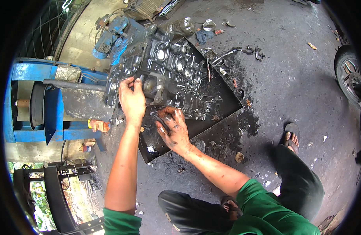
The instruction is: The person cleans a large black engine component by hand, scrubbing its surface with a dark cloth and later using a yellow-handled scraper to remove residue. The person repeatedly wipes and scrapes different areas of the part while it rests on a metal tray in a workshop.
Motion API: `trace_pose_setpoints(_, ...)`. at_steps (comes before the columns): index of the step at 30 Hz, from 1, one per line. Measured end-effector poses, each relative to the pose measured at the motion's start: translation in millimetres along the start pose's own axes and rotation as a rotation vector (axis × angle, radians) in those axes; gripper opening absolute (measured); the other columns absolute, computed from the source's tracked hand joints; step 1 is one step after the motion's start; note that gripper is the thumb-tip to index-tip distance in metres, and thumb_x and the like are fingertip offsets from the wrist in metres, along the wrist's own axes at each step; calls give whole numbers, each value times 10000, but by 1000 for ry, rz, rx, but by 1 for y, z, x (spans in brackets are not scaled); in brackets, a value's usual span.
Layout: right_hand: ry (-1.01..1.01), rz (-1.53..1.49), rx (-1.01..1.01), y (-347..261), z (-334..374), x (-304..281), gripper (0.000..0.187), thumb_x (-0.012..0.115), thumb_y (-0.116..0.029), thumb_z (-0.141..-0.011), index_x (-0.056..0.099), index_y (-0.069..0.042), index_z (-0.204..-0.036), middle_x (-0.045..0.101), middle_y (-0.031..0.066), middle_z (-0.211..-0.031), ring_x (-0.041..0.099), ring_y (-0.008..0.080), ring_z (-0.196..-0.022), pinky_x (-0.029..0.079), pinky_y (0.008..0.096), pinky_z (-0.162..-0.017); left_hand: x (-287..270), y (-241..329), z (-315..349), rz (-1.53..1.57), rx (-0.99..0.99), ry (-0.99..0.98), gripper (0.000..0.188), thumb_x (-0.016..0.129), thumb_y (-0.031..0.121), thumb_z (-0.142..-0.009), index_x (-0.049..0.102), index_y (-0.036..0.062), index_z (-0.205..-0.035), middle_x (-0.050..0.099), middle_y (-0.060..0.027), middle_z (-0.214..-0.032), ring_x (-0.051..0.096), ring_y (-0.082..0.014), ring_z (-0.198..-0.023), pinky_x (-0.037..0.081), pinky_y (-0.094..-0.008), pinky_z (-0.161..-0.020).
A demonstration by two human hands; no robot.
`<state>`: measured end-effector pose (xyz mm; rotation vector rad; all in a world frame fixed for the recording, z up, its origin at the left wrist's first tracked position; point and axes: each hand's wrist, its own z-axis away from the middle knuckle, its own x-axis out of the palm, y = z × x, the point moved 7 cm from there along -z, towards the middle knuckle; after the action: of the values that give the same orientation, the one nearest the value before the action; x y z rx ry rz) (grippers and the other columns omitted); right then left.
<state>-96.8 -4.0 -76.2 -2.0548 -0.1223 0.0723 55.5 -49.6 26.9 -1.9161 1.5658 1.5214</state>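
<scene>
A black, oily engine block [173, 72] rests in a dark metal tray [223, 117], its bores, bolts and studs facing up. My left hand [132, 102] is closed over the block's near left corner, fingers bent onto the metal and the thumb beside them. Just right of it sits a round-holed bracket-like part [159, 88] on the block. My right hand [174, 131], blackened with grease, is curled at the block's near edge above the tray. Something dark lies between its thumb and fingers, too small and shaded to name.
A blue machine [31, 102] with a bar stands at the left, and a blue motor [110, 37] behind. Hand tools [227, 56] and loose metal parts lie right of the tray on the oil-stained floor. A car wheel [349, 72] stands far right. My sandalled feet [292, 137] are nearby.
</scene>
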Motion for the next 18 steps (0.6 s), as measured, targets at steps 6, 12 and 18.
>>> trace_pose_setpoints(6,-160,223,15,3,-11,5,307,674,-161,-842,638,-51,-1127,580,134,-1082,556,322,-1050,488,433,-876,2,-6,-2,29,6,14,376,655,277,-917,606,-8,-1156,612,-183,-1121,583,-322,-1088,429,-415,-979)
trace_pose_setpoints(12,-199,230,37,6,-14,0,308,672,-152,-826,651,-69,-1122,575,133,-1117,546,327,-1077,461,461,-925,2,-2,1,-34,24,-1,394,651,302,-919,595,7,-1174,599,-182,-1142,567,-328,-1113,424,-424,-985)
trace_pose_setpoints(18,-114,202,77,8,-8,1,295,662,-146,-843,649,-46,-1120,547,172,-1219,531,348,-1129,461,463,-950,2,-1,-1,6,-37,-26,383,637,281,-923,590,-9,-1170,601,-185,-1153,565,-336,-1128,418,-427,-996)
